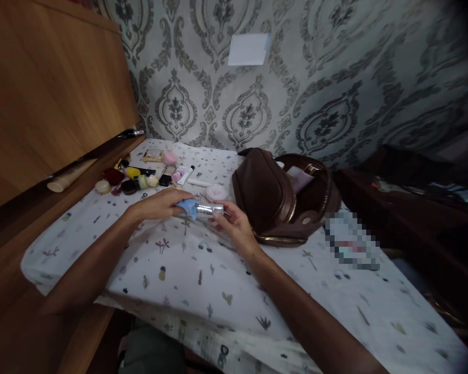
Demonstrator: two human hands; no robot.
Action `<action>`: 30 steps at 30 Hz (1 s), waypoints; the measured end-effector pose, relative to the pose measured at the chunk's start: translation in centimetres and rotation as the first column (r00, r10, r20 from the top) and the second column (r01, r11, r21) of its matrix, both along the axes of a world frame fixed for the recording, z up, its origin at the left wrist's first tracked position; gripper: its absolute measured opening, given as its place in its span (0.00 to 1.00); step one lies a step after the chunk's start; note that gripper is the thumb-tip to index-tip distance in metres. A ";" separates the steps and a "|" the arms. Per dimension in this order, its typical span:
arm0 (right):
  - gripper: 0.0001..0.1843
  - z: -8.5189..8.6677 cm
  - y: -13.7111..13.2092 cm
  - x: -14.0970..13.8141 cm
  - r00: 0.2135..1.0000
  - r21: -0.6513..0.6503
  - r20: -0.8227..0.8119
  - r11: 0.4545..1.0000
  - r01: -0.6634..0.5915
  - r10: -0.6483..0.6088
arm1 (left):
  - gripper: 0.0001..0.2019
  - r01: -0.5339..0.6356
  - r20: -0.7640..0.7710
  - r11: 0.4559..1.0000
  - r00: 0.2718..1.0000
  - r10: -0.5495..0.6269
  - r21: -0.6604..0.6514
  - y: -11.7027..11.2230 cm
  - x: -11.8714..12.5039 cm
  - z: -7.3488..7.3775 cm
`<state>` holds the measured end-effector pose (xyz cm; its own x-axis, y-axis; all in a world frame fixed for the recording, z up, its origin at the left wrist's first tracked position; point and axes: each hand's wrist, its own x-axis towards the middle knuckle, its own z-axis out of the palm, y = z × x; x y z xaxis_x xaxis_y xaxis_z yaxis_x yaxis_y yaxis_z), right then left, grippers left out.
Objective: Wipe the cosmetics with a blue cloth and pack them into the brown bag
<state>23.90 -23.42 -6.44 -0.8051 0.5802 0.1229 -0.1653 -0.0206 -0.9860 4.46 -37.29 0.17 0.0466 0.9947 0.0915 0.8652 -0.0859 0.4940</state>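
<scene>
My left hand [161, 204] grips a crumpled blue cloth [189, 207] that is pressed around the left end of a shiny silver cosmetic tube [208, 209]. The tube lies nearly level above the bedding. Its right end sits between the fingers and thumb of my right hand [237, 224]. A round pale pink compact [217, 192] lies just beyond the tube. Close to my right hand, a brown leather bag [259, 195] is unzipped and gaping, with pale items inside.
Several cosmetics, among them a yellow sponge [132, 173] and a pink sponge [169, 158], are spread on the patterned sheet [179, 291] at the back left. A wooden cabinet [58, 78] borders the left side. A blurred-out flat object [351, 241] lies right of the bag.
</scene>
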 end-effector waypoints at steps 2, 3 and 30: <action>0.25 0.1 0.1 0.1 1.000 -0.008 -0.006 1.000 0.027 -0.027 | 0.08 -0.035 -0.021 0.999 0.999 0.036 0.032 0.2 0.1 -0.3; 0.24 0.2 0.2 0.1 0.999 -0.010 0.001 0.999 0.039 -0.039 | 0.09 -0.055 -0.048 0.997 0.997 0.058 0.057 0.3 0.3 -0.5; 0.21 3.4 -1.0 1.5 0.936 0.126 -0.226 0.945 0.301 -0.269 | 0.27 -0.490 0.838 0.872 0.482 0.257 0.015 1.6 -0.5 -2.0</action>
<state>25.36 -24.43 -3.05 -0.5569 0.7418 0.3736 -0.3382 0.2083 -0.9177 3.99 -35.73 -1.79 -0.5313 0.8408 0.1040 0.1007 -0.0592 0.9932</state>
